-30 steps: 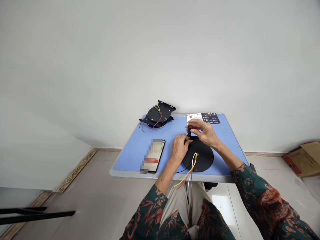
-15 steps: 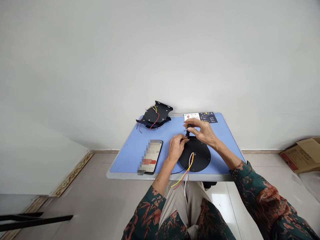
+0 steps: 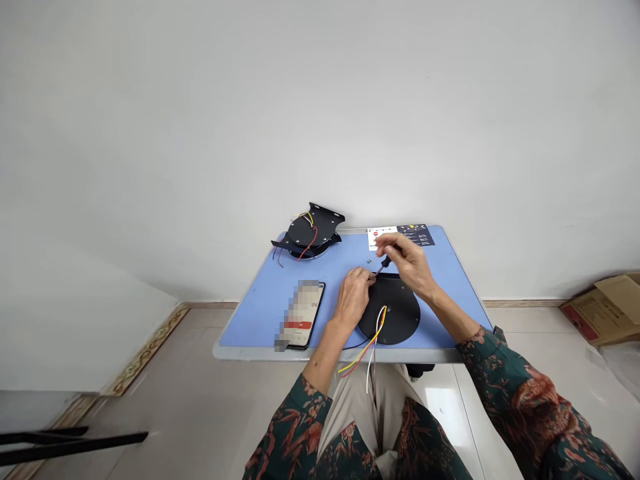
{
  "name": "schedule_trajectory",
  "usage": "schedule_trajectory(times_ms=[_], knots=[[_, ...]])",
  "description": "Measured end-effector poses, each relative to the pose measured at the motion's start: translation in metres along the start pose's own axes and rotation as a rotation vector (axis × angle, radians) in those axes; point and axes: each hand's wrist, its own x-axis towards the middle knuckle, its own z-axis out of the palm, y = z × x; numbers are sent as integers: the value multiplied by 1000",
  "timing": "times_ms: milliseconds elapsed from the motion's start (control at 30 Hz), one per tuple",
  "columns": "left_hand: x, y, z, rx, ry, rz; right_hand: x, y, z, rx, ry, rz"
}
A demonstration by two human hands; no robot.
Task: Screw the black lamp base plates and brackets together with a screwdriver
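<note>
My right hand grips a screwdriver by its black handle. The slanted metal shaft points down and left to the far edge of a black round plate. At that edge, my left hand has its fingertips pressed together close to the screwdriver's tip; what they pinch is hidden. Yellow, red and white wires come out of the plate's middle and hang over the table's front edge.
On the blue table a phone lies left of my left hand. Farther back stands a second black plate assembly with wires. A printed card and a tiny metal piece lie beyond the plate. A cardboard box is on the floor at right.
The screwdriver has gone from nearly upright to tilted, its handle leaning right, and its shaft now shows. My right hand has shifted slightly right; my left hand stays at the plate's edge.
</note>
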Motion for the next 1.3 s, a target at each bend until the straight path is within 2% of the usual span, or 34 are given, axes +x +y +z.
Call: schedule_trajectory(times_ms=[67, 133, 233, 300, 400, 500, 567, 600, 700, 800, 933, 1000, 1100, 1200, 1300], knots=[[1, 0, 0, 20, -20, 23, 0, 5, -8, 17, 182, 34], [1, 1, -1, 55, -50, 53, -1, 13, -17, 19, 307, 62], [0, 3, -3, 156, -101, 63, -2, 24, -25, 23, 372, 91], [1, 4, -5, 163, -129, 44, -4, 26, -26, 33, 369, 90], [6, -1, -12, 10, -118, -25, -6, 23, -24, 42, 360, 75], [22, -13, -19, -94, 39, -128, -8, 16, -20, 34, 335, 90], [38, -23, -18, -53, 131, -169, -9, 13, -16, 37, 276, 99], [45, -27, -15, -21, 135, -173, -10, 12, -14, 38, 236, 97], [63, -36, -2, 40, 66, -158, -14, 12, -9, 32, 131, 79], [72, -39, 8, 45, 24, -168, -17, 13, -5, 38, 82, 72], [75, -38, 5, -40, -103, -253, -20, 8, 0, 113, 59, 89], [70, -35, -3, -69, -118, -267, -21, 2, 6, 161, 23, 95], [47, -28, -18, -80, -30, -221, -23, -8, 19, 211, -88, 95], [8, -17, -31, -161, 39, -223, -24, -15, 32, 235, -190, 94], [-34, -6, -37, -286, 85, -251, -25, -17, 40, 224, -236, 108]])
